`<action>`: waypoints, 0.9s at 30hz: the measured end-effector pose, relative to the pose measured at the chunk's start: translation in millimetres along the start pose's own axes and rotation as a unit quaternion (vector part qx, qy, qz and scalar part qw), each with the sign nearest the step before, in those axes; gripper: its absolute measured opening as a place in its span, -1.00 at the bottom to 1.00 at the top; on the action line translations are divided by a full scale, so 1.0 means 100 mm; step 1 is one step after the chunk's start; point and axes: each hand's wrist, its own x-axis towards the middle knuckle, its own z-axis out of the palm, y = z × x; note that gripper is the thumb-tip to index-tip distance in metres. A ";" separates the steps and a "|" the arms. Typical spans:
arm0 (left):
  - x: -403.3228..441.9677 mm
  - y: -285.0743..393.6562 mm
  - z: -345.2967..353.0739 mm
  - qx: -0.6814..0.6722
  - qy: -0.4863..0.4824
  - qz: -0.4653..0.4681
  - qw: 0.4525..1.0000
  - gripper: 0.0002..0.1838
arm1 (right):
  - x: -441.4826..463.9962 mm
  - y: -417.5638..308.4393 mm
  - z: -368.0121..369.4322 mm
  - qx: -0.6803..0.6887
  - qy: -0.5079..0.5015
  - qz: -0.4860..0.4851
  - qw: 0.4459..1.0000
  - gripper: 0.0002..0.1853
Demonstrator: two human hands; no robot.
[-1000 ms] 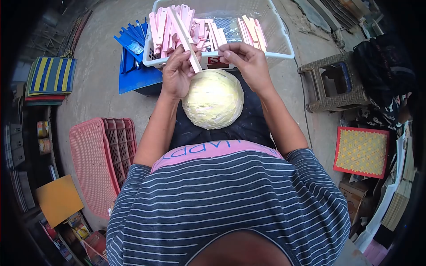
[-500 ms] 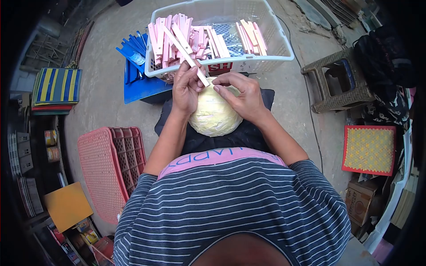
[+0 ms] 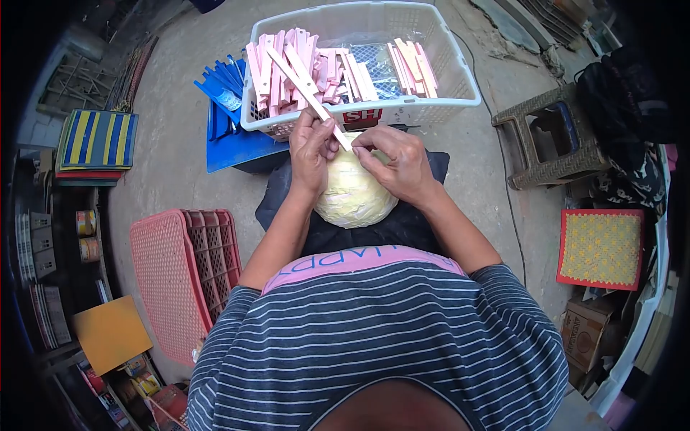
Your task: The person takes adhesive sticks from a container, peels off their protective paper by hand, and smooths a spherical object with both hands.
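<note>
Stick (image 3: 310,100) slants, tip over the ball (image 3: 356,190); the left hand (image 3: 313,152) grips it, likely steadying that end for the right hand (image 3: 401,159), whose grip there I cannot tell

The left forearm (image 3: 279,241) and right forearm (image 3: 463,228) reach forward, slanting inward. The left hand (image 3: 313,152) is curled in a grip, fingers bent toward the thumb; the right hand (image 3: 399,162), just beside it, bends its fingers toward a pinch.
</note>
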 end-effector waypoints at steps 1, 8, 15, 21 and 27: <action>0.00 0.00 0.00 0.006 0.004 0.002 1.000 -0.83 | 0.00 0.00 0.00 -0.003 -0.001 -0.004 1.000 -0.93; -0.02 0.00 0.00 0.041 0.023 0.003 0.999 -0.83 | 0.01 0.02 0.01 -0.007 -0.003 -0.016 1.000 -0.93; -0.02 0.01 -0.02 0.071 0.024 -0.002 0.997 -0.80 | 0.01 0.01 0.00 0.021 -0.020 0.003 1.000 -0.92; -0.03 0.03 0.00 0.092 0.024 0.002 0.995 -0.85 | 0.01 0.01 0.02 0.023 -0.021 0.006 0.999 -0.92; -0.02 0.03 -0.04 0.041 -0.029 -0.035 0.998 -0.81 | 0.02 -0.02 0.03 0.101 -0.043 0.088 0.990 -0.91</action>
